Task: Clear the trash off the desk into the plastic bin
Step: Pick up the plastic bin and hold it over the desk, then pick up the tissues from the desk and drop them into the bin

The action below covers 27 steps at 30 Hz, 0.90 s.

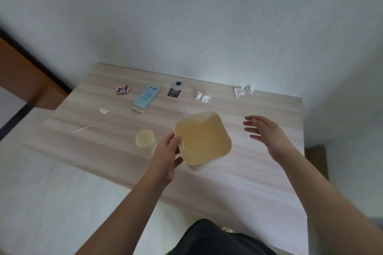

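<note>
A yellowish plastic bin (204,138) with nothing visible inside hangs just above the middle of the wooden desk (259,182); my left hand (167,155) grips its near left rim. To the bin's right, my right hand (263,130) hovers with fingers spread, holding nothing. Trash lies along the far side: a pink wrapper (122,89), a light blue packet (146,97), a black tag (175,90), two crumpled white papers (203,96) (243,90), a small white scrap (104,110) and a thin wooden stick (89,126). A paper cup (146,139) stands left of the bin.
The desk's back edge meets a white wall (207,16). Left of the desk sit an orange-brown piece of furniture (22,80) and a white surface (41,192). A brown box (317,159) rests on the floor past the desk's right edge.
</note>
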Each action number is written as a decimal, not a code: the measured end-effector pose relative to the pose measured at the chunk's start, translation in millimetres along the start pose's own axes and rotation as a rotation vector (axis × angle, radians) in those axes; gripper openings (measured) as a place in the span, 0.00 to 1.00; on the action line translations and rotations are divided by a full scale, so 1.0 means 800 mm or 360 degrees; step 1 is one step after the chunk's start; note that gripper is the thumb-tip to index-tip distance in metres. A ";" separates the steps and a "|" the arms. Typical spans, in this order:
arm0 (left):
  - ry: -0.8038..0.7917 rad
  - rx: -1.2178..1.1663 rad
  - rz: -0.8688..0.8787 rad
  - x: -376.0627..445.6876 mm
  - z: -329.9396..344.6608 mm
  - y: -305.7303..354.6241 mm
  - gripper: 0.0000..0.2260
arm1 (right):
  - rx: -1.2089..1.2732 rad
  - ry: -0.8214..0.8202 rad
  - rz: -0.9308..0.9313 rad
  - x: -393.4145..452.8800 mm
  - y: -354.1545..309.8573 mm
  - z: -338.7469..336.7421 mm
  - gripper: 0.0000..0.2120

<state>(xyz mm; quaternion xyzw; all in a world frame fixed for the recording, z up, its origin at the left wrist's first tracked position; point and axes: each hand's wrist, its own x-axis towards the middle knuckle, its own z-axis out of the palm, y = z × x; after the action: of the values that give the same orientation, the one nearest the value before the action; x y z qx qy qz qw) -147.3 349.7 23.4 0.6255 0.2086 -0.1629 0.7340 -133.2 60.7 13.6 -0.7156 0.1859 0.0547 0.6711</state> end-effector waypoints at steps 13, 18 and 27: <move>-0.0215 0.0133 -0.0019 0.102 0.044 0.056 0.09 | -0.0122 0.0234 0.0038 0.086 -0.015 -0.030 0.13; -0.0231 0.0073 -0.0131 0.154 0.060 0.060 0.10 | -0.0204 0.0394 0.0037 0.131 -0.015 -0.025 0.13; -0.0353 0.0135 -0.0237 0.230 0.072 0.079 0.09 | -0.0721 0.0452 0.0087 0.233 -0.003 -0.022 0.17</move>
<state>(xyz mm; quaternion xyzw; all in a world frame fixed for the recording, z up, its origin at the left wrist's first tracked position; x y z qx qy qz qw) 48.2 307.6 -9.4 0.6170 0.1649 -0.2937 0.7113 36.7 7.4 -43.6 -0.8427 0.2805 0.0122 0.4594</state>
